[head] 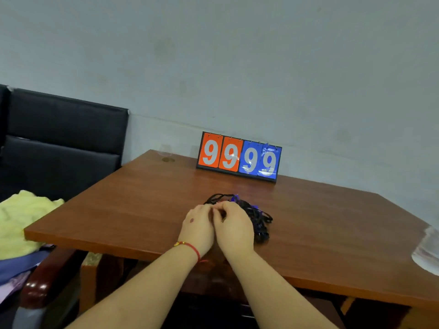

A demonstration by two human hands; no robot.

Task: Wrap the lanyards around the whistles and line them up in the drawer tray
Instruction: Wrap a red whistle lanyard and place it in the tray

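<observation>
A tangled pile of black lanyards [259, 217] with purple whistle parts showing lies on the brown wooden table [133, 210]. My left hand [198, 225] and my right hand [234, 225] sit side by side at the pile's near left edge, fingers curled, pinching something small between them at the lanyards. What they pinch is hidden by the fingers. A red string bracelet circles my left wrist. No drawer tray is in view.
A flip scoreboard [238, 156] reading 9999 stands at the table's far edge by the wall. A black chair [64, 138] stands at the left, with yellow cloth [21, 219] beside the table. A clear plastic thing [427, 252] sits at the right edge.
</observation>
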